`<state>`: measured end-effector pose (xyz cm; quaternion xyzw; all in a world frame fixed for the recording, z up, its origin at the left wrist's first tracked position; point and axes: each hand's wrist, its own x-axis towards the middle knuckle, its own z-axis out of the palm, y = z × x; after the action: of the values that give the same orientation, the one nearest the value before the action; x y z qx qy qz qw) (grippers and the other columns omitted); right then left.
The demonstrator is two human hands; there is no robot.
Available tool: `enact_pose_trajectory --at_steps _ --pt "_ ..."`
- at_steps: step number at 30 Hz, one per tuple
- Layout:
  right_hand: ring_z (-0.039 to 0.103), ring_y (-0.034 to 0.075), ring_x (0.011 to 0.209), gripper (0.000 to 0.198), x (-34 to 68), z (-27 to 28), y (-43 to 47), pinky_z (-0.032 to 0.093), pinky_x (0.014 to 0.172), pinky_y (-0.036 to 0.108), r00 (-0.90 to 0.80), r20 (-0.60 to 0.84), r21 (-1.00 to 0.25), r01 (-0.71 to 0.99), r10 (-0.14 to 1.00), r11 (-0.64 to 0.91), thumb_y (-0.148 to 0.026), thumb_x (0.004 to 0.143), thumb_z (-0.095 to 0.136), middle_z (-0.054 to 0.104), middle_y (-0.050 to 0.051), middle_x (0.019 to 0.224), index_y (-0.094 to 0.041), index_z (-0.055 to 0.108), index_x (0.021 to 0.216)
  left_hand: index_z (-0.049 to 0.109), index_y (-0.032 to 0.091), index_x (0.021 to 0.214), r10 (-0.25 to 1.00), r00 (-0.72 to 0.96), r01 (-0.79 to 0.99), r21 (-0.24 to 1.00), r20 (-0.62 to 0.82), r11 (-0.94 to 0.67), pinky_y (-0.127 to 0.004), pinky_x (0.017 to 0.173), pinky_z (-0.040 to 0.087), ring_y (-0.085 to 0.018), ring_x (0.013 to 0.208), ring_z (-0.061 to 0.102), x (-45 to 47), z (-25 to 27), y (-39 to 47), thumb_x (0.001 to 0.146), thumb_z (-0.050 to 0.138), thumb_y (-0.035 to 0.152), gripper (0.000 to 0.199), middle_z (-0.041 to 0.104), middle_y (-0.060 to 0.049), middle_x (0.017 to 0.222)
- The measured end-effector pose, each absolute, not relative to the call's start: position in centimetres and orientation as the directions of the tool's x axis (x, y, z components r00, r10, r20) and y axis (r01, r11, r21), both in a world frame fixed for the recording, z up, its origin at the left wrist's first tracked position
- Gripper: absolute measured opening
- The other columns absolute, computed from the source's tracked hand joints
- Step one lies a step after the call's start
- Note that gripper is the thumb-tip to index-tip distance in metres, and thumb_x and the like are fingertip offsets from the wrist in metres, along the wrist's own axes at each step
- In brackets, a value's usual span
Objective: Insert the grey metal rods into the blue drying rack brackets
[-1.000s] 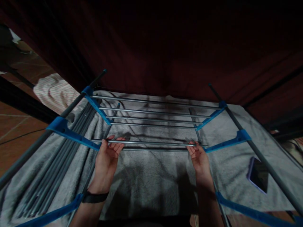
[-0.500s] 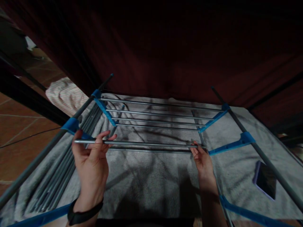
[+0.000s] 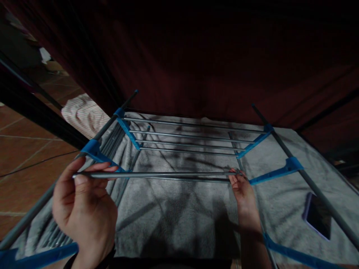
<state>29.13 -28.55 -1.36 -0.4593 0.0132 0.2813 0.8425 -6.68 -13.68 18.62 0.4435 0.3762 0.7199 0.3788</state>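
A thin grey metal rod (image 3: 168,174) spans the view between my two hands. Its near-left end is pinched by my left hand (image 3: 85,201), thumb below and fingers stretched along it. My right hand (image 3: 241,185) grips the other end beside a blue plastic bracket (image 3: 272,175); whether the rod tip sits in that bracket is hidden by my fingers. A second blue bracket (image 3: 97,151) is on the left pole, just behind my left hand. The partly built drying rack (image 3: 196,125) has several rods fixed between its far brackets.
A bundle of loose rods (image 3: 112,140) lies on the grey blanket (image 3: 174,216) at left. On the right is a phone (image 3: 316,216) beside the right pole (image 3: 328,198). A dark red curtain (image 3: 196,67) hangs behind, and striped cloth (image 3: 84,112) lies at left.
My left hand has slid outward to the left and closer, now at the rod's left end. My right hand has stayed near the right bracket. The view has shifted slightly.
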Motion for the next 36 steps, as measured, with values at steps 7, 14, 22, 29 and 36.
enact_pose_trajectory --at_steps 7,14,22,29,36 --pt "0.077 0.013 0.091 0.036 29.3 -0.9 -27.8 0.066 0.09 0.028 0.84 -0.291 -0.74 -0.501 0.458 0.449 -0.016 0.065 0.086 0.078 -0.005 0.093 -0.027 0.065 0.092 0.076 0.032 0.105 0.863 -0.354 -0.205 0.87 0.36 -0.447 -0.029 0.087 0.061 -0.016 0.084 0.068 -7.2 18.8 -14.5 0.096 0.064 0.024 0.016 0.073 0.004 0.088" --pt "0.077 0.014 0.084 0.037 30.5 -0.3 -27.5 0.066 0.085 0.03 0.862 -0.245 -0.741 -0.462 0.445 0.487 -0.013 0.069 0.081 0.077 -0.006 0.092 -0.028 0.061 0.097 0.073 0.029 0.094 0.919 -0.377 -0.277 0.933 0.113 -0.228 -0.023 0.077 0.058 -0.015 0.081 0.068 -9.1 13.6 -13.8 0.091 0.071 0.028 0.004 0.074 0.004 0.082" --pt "0.076 0.012 0.076 0.055 31.3 1.9 -26.5 0.063 0.07 0.024 0.902 -0.216 -0.807 -0.38 0.375 0.451 -0.015 0.072 0.08 0.077 -0.009 0.09 -0.035 0.054 0.117 0.069 0.024 0.089 0.923 -0.317 -0.386 0.919 -0.217 0.083 -0.024 0.066 0.057 -0.017 0.077 0.071 -11.4 4.6 -11.6 0.08 0.078 0.025 0.013 0.074 -0.001 0.079" --pt "0.074 0.01 0.073 0.069 30.9 4.0 -25.7 0.06 0.068 0.021 0.923 -0.156 -0.826 -0.317 0.352 0.467 -0.023 0.069 0.088 0.076 -0.01 0.087 -0.037 0.055 0.128 0.07 0.022 0.088 0.848 -0.349 -0.419 0.876 -0.4 0.24 -0.023 0.061 0.057 -0.015 0.068 0.067 -11.6 2.4 -11.2 0.074 0.082 0.018 0.019 0.074 -0.003 0.078" --pt "0.073 0.01 0.073 0.065 30.6 5.0 -25.3 0.059 0.065 0.02 0.926 -0.118 -0.828 -0.291 0.359 0.479 -0.027 0.069 0.088 0.075 -0.01 0.086 -0.037 0.056 0.124 0.067 0.02 0.092 0.83 -0.32 -0.432 0.85 -0.456 0.301 -0.02 0.064 0.057 -0.012 0.067 0.065 -11.4 2.4 -11.5 0.089 0.069 0.017 0.005 0.069 0.0 0.079"
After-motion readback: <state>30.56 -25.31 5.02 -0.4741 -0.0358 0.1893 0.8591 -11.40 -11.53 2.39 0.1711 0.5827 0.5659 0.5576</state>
